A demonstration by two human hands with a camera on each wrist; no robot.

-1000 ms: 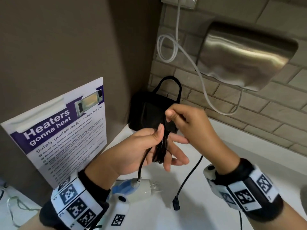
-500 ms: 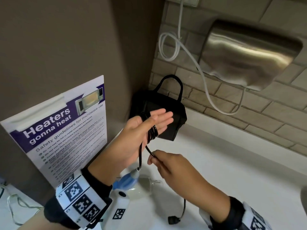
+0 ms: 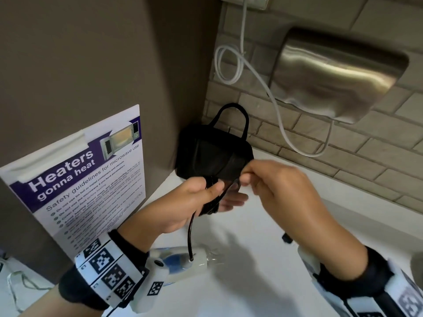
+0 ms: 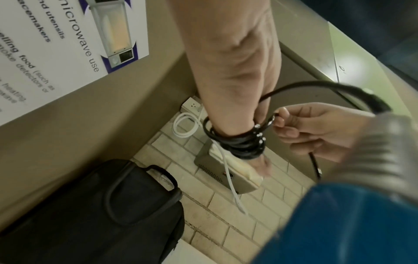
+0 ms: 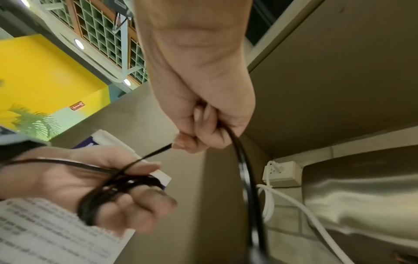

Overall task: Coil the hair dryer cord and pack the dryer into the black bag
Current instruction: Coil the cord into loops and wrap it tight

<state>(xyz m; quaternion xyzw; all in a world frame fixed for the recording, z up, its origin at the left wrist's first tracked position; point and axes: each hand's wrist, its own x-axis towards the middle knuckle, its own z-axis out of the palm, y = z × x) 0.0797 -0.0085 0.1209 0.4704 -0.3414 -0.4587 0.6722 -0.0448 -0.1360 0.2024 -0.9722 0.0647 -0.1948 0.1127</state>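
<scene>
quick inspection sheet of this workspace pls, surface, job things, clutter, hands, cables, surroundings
surface: white countertop, bare patches show.
job's things: white and blue hair dryer lies on the counter; its thin black cord is looped in many turns round the left hand's fingers; soft black bag with loop handles stands in the corner; whether it is open cannot be told.
clutter: nothing seen.
grippers: left hand carries the coil, thumb on it; right hand pinches the free cord.
cables: white cable runs from a wall socket.
surroundings: steel wall hand dryer, brick-tiled wall, purple and white microwave safety poster.
</scene>
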